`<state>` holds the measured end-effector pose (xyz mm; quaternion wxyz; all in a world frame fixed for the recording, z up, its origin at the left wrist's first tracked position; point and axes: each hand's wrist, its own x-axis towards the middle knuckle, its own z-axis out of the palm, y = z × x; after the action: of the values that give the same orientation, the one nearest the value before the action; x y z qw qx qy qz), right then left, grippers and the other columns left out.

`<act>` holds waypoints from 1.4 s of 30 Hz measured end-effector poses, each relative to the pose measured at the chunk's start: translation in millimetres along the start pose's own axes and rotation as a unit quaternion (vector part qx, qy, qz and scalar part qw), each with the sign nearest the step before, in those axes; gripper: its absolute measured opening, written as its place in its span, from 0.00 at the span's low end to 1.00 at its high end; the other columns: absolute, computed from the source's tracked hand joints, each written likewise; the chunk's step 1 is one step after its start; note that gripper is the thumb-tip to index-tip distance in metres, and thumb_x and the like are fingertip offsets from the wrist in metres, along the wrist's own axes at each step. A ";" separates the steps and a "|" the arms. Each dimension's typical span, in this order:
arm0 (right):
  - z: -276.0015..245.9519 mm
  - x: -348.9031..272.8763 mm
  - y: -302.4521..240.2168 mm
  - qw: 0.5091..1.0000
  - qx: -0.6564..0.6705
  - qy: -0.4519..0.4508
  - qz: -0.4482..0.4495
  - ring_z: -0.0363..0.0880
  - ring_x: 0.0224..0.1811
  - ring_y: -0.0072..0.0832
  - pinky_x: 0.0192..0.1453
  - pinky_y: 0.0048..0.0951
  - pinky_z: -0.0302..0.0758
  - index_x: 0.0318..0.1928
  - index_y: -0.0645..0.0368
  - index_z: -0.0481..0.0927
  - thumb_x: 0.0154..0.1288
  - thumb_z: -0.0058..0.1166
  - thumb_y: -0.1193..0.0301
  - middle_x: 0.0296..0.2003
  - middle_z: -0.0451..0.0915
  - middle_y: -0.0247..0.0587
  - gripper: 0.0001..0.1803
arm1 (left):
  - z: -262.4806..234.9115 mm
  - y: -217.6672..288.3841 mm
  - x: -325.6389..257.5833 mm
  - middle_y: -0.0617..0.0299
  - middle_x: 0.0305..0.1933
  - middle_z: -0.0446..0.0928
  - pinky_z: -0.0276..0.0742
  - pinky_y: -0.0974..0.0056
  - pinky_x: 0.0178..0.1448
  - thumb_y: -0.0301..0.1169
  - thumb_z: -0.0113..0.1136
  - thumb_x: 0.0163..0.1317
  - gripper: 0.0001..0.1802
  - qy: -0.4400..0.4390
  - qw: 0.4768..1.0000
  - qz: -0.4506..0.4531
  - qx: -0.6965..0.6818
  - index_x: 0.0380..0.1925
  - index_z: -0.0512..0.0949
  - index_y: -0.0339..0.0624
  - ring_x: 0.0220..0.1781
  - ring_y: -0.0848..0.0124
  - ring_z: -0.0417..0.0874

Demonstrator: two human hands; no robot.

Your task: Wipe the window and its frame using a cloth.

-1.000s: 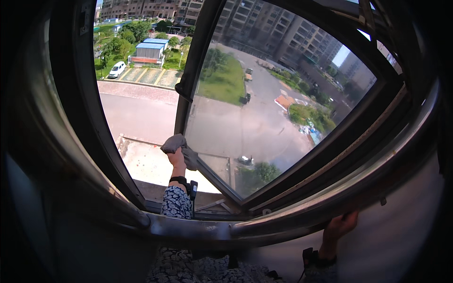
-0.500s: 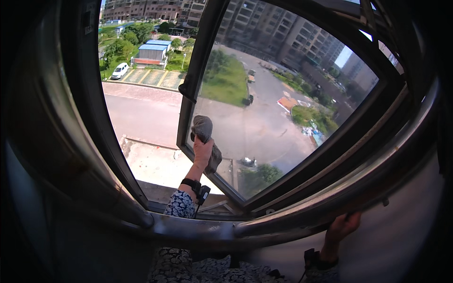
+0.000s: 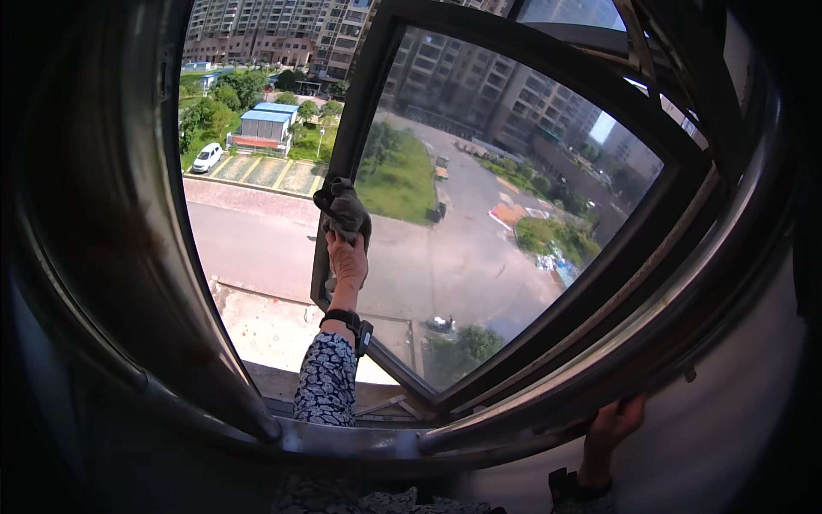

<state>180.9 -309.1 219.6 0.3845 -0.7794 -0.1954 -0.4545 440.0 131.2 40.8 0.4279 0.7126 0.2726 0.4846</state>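
My left hand reaches out past a metal rail, its fingers closed round a bunched grey-brown cloth. The cloth presses on the left edge of an outward-tilted window sash, beside its dark handle. Part of that handle is covered by the cloth. The sash's glass pane looks hazy in places. Low on the right, my right hand is closed at the underside of the curved rail, its fingertips partly hidden in shade.
Rounded metal bars curve along the left and front, between me and the window. At the upper right, dark struts cross near the sash. A window sill lies below the opening. Far below outside are a road, a parked white car and a blue-roofed hut.
My left hand and the cloth have moved up along the sash's left edge to the handle, with the arm stretched further. My right hand stays by the rail. The view has shifted slightly.
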 end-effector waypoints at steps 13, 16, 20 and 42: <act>-3.3 52.5 -18.6 0.997 0.059 -0.019 0.052 0.73 0.43 0.29 0.49 0.30 0.71 0.52 0.72 0.68 0.60 0.46 0.67 0.42 0.74 0.46 0.23 | -8.4 -39.9 -66.2 0.35 0.42 0.77 0.73 0.53 0.52 0.43 0.57 0.55 0.24 -0.191 0.944 -0.265 0.047 0.38 0.77 0.29 0.48 0.46 0.78; -8.4 56.9 -7.7 0.999 0.001 -0.010 0.041 0.73 0.43 0.29 0.49 0.30 0.71 0.52 0.72 0.68 0.60 0.46 0.67 0.42 0.74 0.46 0.23 | -13.8 42.0 -37.7 0.40 0.47 0.74 0.72 0.53 0.53 0.41 0.60 0.51 0.23 -0.095 0.992 -0.064 -0.046 0.40 0.77 0.32 0.48 0.46 0.76; -16.9 36.8 3.7 0.998 0.018 -0.008 0.055 0.73 0.43 0.30 0.49 0.30 0.71 0.54 0.71 0.67 0.61 0.46 0.65 0.42 0.73 0.45 0.25 | -6.2 94.4 7.9 0.46 0.55 0.69 0.64 0.51 0.61 0.37 0.59 0.54 0.23 -0.011 0.985 0.148 -0.084 0.50 0.72 0.41 0.57 0.46 0.67; -17.0 56.3 -13.3 0.998 0.026 -0.029 0.044 0.73 0.43 0.28 0.49 0.29 0.70 0.50 0.70 0.70 0.60 0.46 0.67 0.41 0.74 0.44 0.21 | 21.3 84.5 35.3 0.43 0.48 0.76 0.72 0.52 0.52 0.45 0.55 0.59 0.25 0.122 0.974 -0.175 -0.074 0.49 0.73 0.35 0.50 0.48 0.77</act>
<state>191.4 -316.4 278.5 0.4186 -0.7900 -0.1835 -0.4087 470.9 111.1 127.2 0.5208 0.5559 0.4066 0.5045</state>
